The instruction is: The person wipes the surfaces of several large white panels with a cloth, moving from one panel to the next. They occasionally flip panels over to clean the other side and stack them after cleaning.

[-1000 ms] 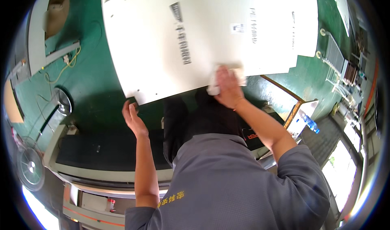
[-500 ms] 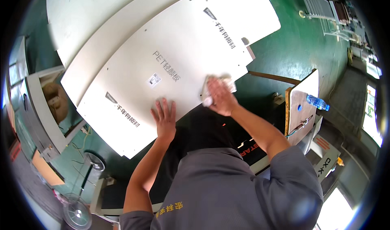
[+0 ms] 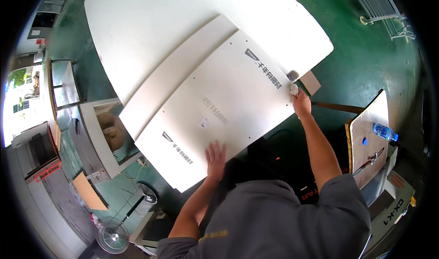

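Observation:
A white panel point(image 3: 201, 94) with grey printed lettering, a small label and several drilled holes along its edges lies in front of me. My left hand point(image 3: 216, 160) rests flat on its near edge, fingers apart and holding nothing. At the panel's right corner, my right hand point(image 3: 302, 103) is closed on a bunched white cloth point(image 3: 294, 90), which is mostly hidden by the hand. Under the printed panel, a second white panel point(image 3: 178, 67) sticks out on the far side.
Both panels lie on a large white table point(image 3: 137, 26). A dark smudged patch point(image 3: 292, 75) shows near its right edge. To the right, a wooden board point(image 3: 371, 144) carries a blue water bottle point(image 3: 385, 132). A fan point(image 3: 112, 235) stands lower left, a cart point(image 3: 372, 7) far right.
My right hand has moved with the cloth from the panel's near edge to its right corner. My left hand still lies flat on the panel. The whole view has shifted.

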Available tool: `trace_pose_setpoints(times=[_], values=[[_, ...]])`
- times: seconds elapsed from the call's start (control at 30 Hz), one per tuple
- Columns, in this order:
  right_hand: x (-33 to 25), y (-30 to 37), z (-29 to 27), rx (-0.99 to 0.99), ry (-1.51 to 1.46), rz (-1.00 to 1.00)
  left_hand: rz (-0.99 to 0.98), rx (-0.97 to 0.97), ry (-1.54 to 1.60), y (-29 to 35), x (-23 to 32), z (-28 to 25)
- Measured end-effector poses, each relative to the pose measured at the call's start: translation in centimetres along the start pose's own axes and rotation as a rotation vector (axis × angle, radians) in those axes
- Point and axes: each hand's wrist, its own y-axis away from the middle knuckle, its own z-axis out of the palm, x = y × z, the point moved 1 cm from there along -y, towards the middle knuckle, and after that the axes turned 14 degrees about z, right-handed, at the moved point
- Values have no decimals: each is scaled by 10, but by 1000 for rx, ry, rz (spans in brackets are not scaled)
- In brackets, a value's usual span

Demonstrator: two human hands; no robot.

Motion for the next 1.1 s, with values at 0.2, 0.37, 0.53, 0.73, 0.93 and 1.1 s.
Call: trace_pose_setpoints(times=[0.2,0.37,0.53,0.73,0.93,1.1], values=[[52,0,-54,-512,-1177,357,22,16,254,38,16,-119],[53,75,-104,-854,-1859,328,-77,6,724,83,-63,-345],[36,167,-78,-848,-1999,367,-157,482,-45,-8,-225,-397],[20,254,-93,-673,-1885,304,-186,502,31,-107,-335,-282],[70,267,-144,-284,-1884,498,-98,390,138,-141,-319,-201],[206,236,-242,115,-1806,315,-352,246,38,-145,-291,-159]])
